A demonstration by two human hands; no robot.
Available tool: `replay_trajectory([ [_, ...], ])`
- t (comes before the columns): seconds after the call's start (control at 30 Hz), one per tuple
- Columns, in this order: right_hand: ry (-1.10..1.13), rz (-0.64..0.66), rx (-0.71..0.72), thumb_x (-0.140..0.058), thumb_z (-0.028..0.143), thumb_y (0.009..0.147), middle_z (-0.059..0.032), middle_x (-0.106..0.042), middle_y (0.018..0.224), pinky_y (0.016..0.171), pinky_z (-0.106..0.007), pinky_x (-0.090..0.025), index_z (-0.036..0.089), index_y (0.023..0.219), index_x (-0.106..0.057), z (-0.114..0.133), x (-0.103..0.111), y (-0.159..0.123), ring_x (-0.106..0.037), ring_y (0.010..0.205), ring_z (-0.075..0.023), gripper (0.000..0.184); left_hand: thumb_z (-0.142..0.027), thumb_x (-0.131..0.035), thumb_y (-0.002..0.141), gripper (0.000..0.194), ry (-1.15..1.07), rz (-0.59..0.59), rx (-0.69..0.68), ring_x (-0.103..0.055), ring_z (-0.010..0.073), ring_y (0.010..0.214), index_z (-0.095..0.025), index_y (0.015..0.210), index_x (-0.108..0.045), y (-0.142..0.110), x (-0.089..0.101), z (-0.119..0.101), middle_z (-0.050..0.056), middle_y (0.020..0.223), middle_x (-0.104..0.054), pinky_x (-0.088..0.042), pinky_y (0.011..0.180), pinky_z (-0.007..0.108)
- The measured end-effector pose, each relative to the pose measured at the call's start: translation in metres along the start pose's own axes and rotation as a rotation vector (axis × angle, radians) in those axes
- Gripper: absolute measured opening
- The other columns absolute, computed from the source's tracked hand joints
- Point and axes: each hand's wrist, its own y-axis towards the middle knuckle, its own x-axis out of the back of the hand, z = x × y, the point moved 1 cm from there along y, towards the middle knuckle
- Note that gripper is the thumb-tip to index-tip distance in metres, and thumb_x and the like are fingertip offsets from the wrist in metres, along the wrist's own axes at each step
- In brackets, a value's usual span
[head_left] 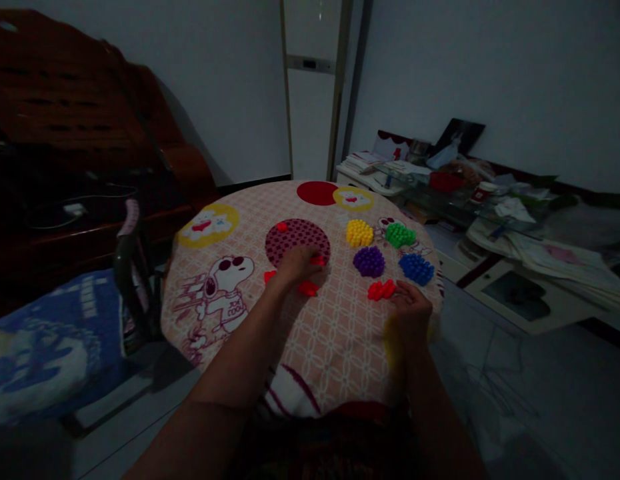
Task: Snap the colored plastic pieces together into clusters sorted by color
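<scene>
Your right hand [413,308] is reaching in beside the red cluster [381,290], which is lying on the table [335,340] just to the left of your fingertips, its long axis running roughly left to right, nearly in line with them. That hand is being held partly closed, thumb and fingers drawn together at the cluster's right end; whether it is gripping a piece, you cannot tell in this dim light. Your left hand [301,265] is hovering well apart from that cluster, over the near edge of the dark patterned circle [285,241], fingers curling half shut around or beside a small red piece [317,261]; its hold is also too unclear to judge. More red bits are lying around it, one near the circle's far edge [282,227]. Beyond the red cluster, yellow [359,233], green [400,235], purple [369,262] and blue [417,269] heaps are sitting in separate mounds, looking knobbly and plastic, while the lattice-printed cloth beneath is looking soft and matte.
</scene>
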Motion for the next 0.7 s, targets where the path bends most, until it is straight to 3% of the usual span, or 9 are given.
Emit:
replay_trajectory([
  [0.13, -0.008, 0.001, -0.016, -0.063, 0.030, 0.065, -0.0113, -0.074, 0.084, 0.069, -0.038, -0.058, 0.011, 0.099, -0.072, 0.002, -0.001, 0.000, -0.070, 0.074, -0.0240, 0.040, -0.037, -0.064, 0.081, 0.022, -0.302, 0.052, -0.225, -0.059, 0.0156, 0.074, -0.016, 0.087, -0.067, -0.005, -0.008, -0.027, 0.002, 0.079, -0.068, -0.039, 0.065, 0.024],
  [0.23, 0.001, 0.000, -0.021, -0.062, 0.030, 0.064, -0.0113, -0.074, 0.084, 0.069, -0.038, -0.058, 0.011, 0.099, -0.071, 0.001, -0.001, 0.001, -0.070, 0.073, -0.0241, 0.041, -0.035, -0.062, 0.082, 0.020, -0.403, 0.111, -0.321, -0.061, 0.0152, 0.076, -0.018, 0.092, -0.066, -0.014, -0.022, -0.051, 0.001, 0.083, -0.069, -0.041, 0.067, 0.023],
  [0.43, 0.017, 0.013, -0.023, -0.062, 0.028, 0.063, -0.0093, -0.074, 0.083, 0.068, -0.036, -0.058, 0.013, 0.099, -0.071, -0.003, -0.001, 0.003, -0.069, 0.072, -0.0223, 0.040, -0.021, -0.059, 0.082, 0.015, -0.408, 0.135, -0.364, -0.065, 0.0168, 0.078, -0.017, 0.095, -0.064, -0.024, -0.039, -0.074, 0.003, 0.085, -0.071, -0.044, 0.070, 0.025],
  [0.7, 0.021, 0.025, -0.017, -0.062, 0.028, 0.065, -0.0098, -0.074, 0.084, 0.069, -0.035, -0.057, 0.012, 0.100, -0.071, -0.005, -0.001, 0.003, -0.070, 0.074, -0.0224, 0.040, -0.022, -0.063, 0.079, 0.014, -0.218, 0.124, -0.290, -0.064, 0.0188, 0.074, -0.018, 0.091, -0.069, -0.020, -0.045, -0.071, 0.004, 0.081, -0.071, -0.040, 0.063, 0.026],
])
